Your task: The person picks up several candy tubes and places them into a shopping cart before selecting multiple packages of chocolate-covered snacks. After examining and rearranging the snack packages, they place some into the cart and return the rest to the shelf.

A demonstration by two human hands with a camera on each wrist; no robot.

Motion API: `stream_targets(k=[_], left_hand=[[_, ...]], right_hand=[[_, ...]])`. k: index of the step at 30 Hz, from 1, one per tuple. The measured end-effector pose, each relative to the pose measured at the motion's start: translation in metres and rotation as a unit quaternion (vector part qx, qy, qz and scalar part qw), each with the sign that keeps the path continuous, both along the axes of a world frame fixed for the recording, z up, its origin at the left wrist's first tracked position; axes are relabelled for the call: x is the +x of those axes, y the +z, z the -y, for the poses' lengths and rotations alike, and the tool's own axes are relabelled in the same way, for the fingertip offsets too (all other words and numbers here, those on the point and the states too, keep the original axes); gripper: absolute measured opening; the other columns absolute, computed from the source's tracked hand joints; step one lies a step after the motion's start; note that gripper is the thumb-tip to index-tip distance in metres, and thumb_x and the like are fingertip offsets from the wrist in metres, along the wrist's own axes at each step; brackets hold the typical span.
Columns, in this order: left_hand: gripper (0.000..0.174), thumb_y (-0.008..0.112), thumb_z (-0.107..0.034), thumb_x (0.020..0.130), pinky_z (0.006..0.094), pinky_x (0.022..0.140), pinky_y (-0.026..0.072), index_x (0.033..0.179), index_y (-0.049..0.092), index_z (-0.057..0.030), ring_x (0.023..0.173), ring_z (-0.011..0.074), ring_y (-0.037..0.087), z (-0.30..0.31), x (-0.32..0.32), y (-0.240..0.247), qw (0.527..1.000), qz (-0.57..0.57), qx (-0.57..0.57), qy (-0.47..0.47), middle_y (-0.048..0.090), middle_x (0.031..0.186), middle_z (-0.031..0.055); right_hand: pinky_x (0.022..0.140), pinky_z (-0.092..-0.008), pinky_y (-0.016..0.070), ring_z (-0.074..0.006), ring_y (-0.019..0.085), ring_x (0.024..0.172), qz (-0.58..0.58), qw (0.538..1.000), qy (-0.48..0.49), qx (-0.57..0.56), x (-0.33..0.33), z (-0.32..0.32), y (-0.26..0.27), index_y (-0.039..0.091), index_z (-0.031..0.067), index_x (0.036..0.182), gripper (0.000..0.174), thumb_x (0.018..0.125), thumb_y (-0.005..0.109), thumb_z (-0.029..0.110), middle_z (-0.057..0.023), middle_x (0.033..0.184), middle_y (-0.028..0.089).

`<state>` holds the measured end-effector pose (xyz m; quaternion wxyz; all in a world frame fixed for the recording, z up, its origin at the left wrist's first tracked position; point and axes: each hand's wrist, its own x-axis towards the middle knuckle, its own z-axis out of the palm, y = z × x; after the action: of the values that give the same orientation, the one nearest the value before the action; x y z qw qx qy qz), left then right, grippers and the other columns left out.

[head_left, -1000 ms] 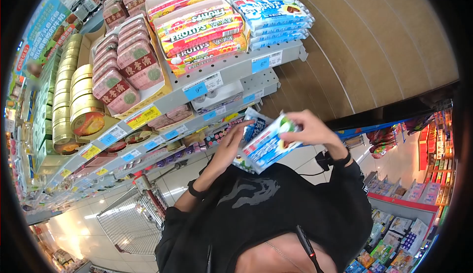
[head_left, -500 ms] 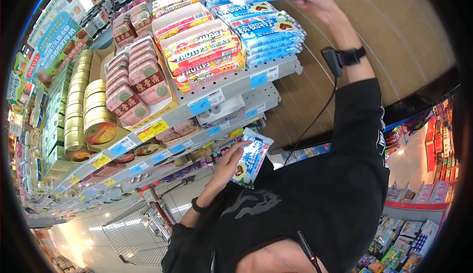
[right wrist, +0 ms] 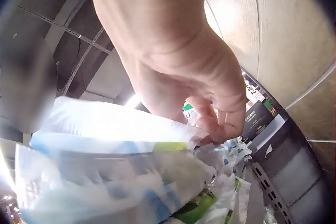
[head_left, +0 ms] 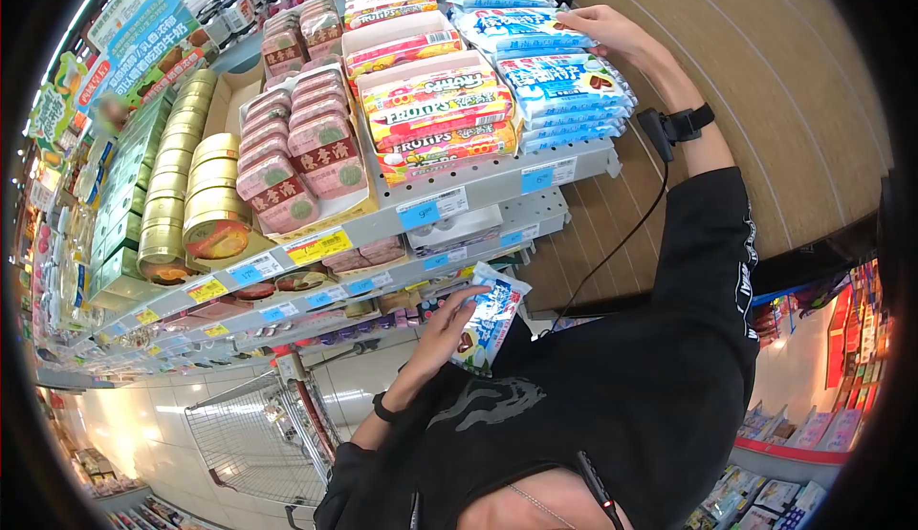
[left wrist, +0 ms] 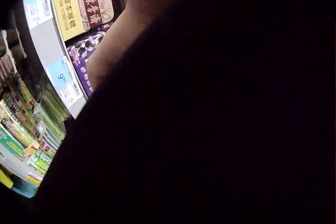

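Right hand (head_left: pixel 604 31), 1 o'clock, grips a blue packet (head_left: pixel 516 25) at the shelf's (head_left: pixel 478 191) right edge; left hand (head_left: pixel 448 327), 6 o'clock, clasps a second packet (head_left: pixel 490 312). Trolley (head_left: pixel 253 439) at 7 o'clock.

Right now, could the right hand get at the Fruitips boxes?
Probably yes: the right hand holds a blue pack right beside the Fruitips boxes, on the same shelf, with nothing between; it would need to let go first.

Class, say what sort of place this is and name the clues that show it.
Most likely a supermarket aisle: shelf-edge price tags, stacked blue packets, and a wire shopping trolley below.
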<state>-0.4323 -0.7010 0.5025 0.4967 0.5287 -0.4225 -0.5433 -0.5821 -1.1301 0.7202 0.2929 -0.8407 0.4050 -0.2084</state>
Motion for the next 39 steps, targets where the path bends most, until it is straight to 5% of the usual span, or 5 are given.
stream_targets(k=[15, 21, 25, 28, 39], left_hand=[[0.03, 0.045, -0.021, 0.102, 0.0198, 0.057, 0.0339, 0.129, 0.057, -0.0149, 0.064, 0.0033, 0.041, 0.012, -0.004, 0.002, 0.998, -0.002, 0.042, -0.04, 0.052, 0.086, -0.0029], [0.032, 0.05, -0.013, 0.099, 0.0199, 0.058, 0.0363, 0.131, 0.056, -0.0136, 0.065, 0.0027, 0.043, 0.013, -0.002, 0.014, 0.999, -0.009, 0.016, -0.046, 0.059, 0.098, -0.001], [0.04, 0.053, -0.002, 0.095, 0.0244, 0.084, 0.0465, 0.134, 0.049, -0.0057, 0.1, 0.0094, 0.057, 0.017, 0.0, 0.035, 0.995, -0.086, -0.036, -0.03, 0.053, 0.131, 0.0067], [0.052, 0.056, 0.001, 0.093, 0.032, 0.099, 0.0426, 0.14, 0.034, 0.0013, 0.125, 0.0181, 0.047, 0.032, 0.003, 0.053, 0.981, -0.114, -0.157, -0.004, 0.042, 0.14, 0.0141], [0.071, 0.054, -0.002, 0.096, 0.0312, 0.09, 0.0503, 0.151, 0.009, -0.0036, 0.11, 0.0208, 0.059, 0.059, -0.012, 0.101, 0.969, -0.15, -0.191, -0.044, 0.053, 0.126, 0.0207]], right_hand=[[0.049, -0.0218, 0.0441, -0.0078, 0.057, 0.065, -0.08, 0.995, 0.042, -0.051, 0.002, 0.009, 0.0, 0.063, 0.0049, 0.121, 0.051, 0.095, 0.054, 0.048, -0.0034, 0.084, 0.066], [0.06, -0.0197, 0.0454, -0.0091, 0.06, 0.077, 0.028, 0.952, -0.045, -0.301, -0.02, -0.034, 0.0, 0.062, 0.0034, 0.119, 0.042, 0.097, 0.057, 0.038, -0.0045, 0.093, 0.066], [0.064, -0.0227, 0.0461, -0.0079, 0.057, 0.069, 0.301, 0.945, 0.029, -0.122, -0.044, -0.144, 0.005, 0.063, 0.0005, 0.101, 0.028, 0.096, 0.059, 0.027, -0.0017, 0.079, 0.062], [0.061, -0.0235, 0.0455, -0.0066, 0.056, 0.068, 0.186, 0.98, 0.063, 0.03, -0.067, -0.2, -0.003, 0.062, 0.0005, 0.099, 0.028, 0.097, 0.058, 0.028, -0.0006, 0.077, 0.062], [0.048, -0.0194, 0.0457, -0.0062, 0.058, 0.053, 0.063, 0.959, 0.142, 0.237, -0.056, -0.248, -0.028, 0.06, 0.0001, 0.1, 0.024, 0.091, 0.067, 0.021, -0.0055, 0.075, 0.067]])
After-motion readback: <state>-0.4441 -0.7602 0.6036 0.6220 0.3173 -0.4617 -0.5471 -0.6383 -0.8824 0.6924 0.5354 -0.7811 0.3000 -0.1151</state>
